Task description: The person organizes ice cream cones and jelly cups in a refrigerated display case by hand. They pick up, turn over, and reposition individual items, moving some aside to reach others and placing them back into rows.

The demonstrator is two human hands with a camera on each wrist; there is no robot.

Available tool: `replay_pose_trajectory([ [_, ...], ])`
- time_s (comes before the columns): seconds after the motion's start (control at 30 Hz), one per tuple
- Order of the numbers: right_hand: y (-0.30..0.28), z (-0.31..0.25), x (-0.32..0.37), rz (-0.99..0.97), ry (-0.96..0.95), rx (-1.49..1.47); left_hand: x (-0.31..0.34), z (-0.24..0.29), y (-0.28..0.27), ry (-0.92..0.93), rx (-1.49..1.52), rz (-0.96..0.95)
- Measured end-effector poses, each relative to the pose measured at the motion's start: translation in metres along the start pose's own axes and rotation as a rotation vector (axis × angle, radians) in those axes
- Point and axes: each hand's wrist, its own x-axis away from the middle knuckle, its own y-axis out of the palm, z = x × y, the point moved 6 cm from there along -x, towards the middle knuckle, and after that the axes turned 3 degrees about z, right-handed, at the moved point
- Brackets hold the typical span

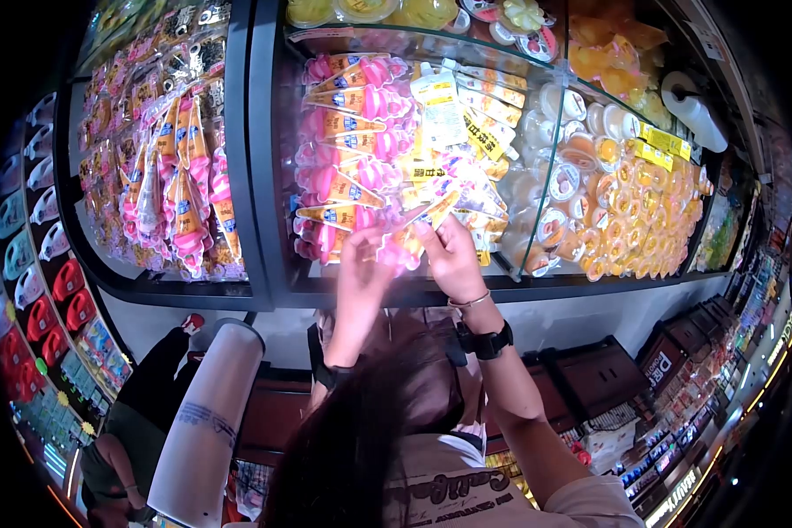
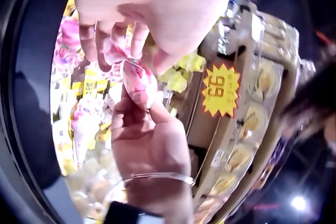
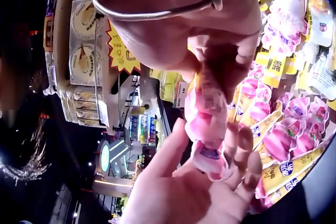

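Both hands share one cone-shaped snack pack (image 3: pixel 207 124), a clear wrapper with a pink swirled end and a narrow orange cone. At the narrow end my right hand (image 1: pixel 456 264) pinches it, thumb against fingers, a bangle on the wrist. My left hand (image 1: pixel 365 273) holds the pink end, its thumb (image 3: pixel 170 142) on one side and fingers on the other. The right palm covers the tip in the right wrist view. Just beyond the hands lie rows of similar cone packs (image 1: pixel 348 132) in a lit display bin.
White and yellow pouches (image 1: pixel 440 101) lie beside the cone packs. A glass divider (image 1: pixel 550 185) separates the bin from many jelly cups (image 1: pixel 642 211) at right. More cone packs (image 1: pixel 185 211) fill the left bin. A person (image 1: pixel 114 458) stands at lower left near a white roll (image 1: pixel 207 422).
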Motion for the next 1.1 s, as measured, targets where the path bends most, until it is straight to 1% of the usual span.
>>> replay_pose_trajectory([
  [0.07,-0.003,0.005,-0.003,0.021,0.044,-0.003,0.004,0.029,0.002,0.368,-0.450,0.006],
  [0.1,-0.003,0.000,-0.002,0.025,0.080,-0.015,0.005,0.037,0.005,0.378,-0.584,-0.081],
  [0.13,-0.002,0.000,-0.001,0.019,0.098,-0.008,0.008,0.048,0.011,0.474,-0.725,-0.119],
  [0.2,0.002,0.000,0.000,0.002,0.127,0.007,0.008,0.042,0.008,0.471,-0.742,-0.091],
  [0.23,0.005,-0.007,0.004,-0.005,0.238,0.000,0.006,0.039,0.004,0.430,-0.692,-0.084],
  [0.3,0.008,-0.012,0.007,-0.092,0.189,-0.095,0.003,0.034,-0.003,0.351,-0.584,-0.072],
  [0.33,0.008,-0.015,0.005,-0.136,0.160,-0.137,0.001,0.027,-0.008,0.201,-0.400,-0.070],
  [0.4,0.009,-0.015,0.002,-0.224,0.188,-0.206,0.000,0.008,-0.013,-0.094,-0.021,-0.080],
  [0.43,0.010,-0.014,0.005,-0.261,0.208,-0.243,-0.002,0.007,-0.015,-0.065,-0.066,-0.146],
  [0.47,0.011,-0.014,0.009,-0.296,0.230,-0.284,-0.001,0.004,-0.016,-0.166,0.051,-0.167],
  [0.5,0.015,-0.019,0.009,-0.286,0.273,-0.387,0.002,0.001,-0.016,-0.195,0.158,-0.164],
  [0.53,0.015,-0.017,0.008,-0.326,0.254,-0.368,0.004,-0.001,-0.015,-0.219,0.263,-0.163],
  [0.6,0.014,-0.010,0.007,-0.408,0.220,-0.327,0.005,-0.002,-0.015,-0.280,0.341,-0.199],
  [0.63,0.013,-0.009,0.006,-0.372,0.219,-0.328,0.007,-0.004,-0.014,-0.314,0.379,-0.212],
  [0.73,0.011,0.004,0.005,-0.293,0.229,-0.332,0.005,-0.004,-0.018,-0.150,0.140,-0.055],
  [0.77,0.011,0.006,0.004,-0.233,0.196,-0.366,0.004,-0.001,-0.016,-0.076,0.113,-0.094],
  [0.87,0.007,0.004,0.004,-0.064,0.119,-0.270,0.009,0.020,-0.008,0.160,-0.066,-0.086],
  [0.9,0.007,0.004,0.004,-0.071,0.123,-0.278,0.012,0.040,-0.003,0.280,-0.338,-0.062],
  [1.0,0.009,0.003,0.005,-0.086,0.141,-0.296,0.010,0.024,-0.008,0.222,-0.588,-0.023],
  [1.1,0.009,0.001,0.005,-0.110,0.156,-0.286,0.007,0.016,-0.015,0.091,-0.350,0.008],
])
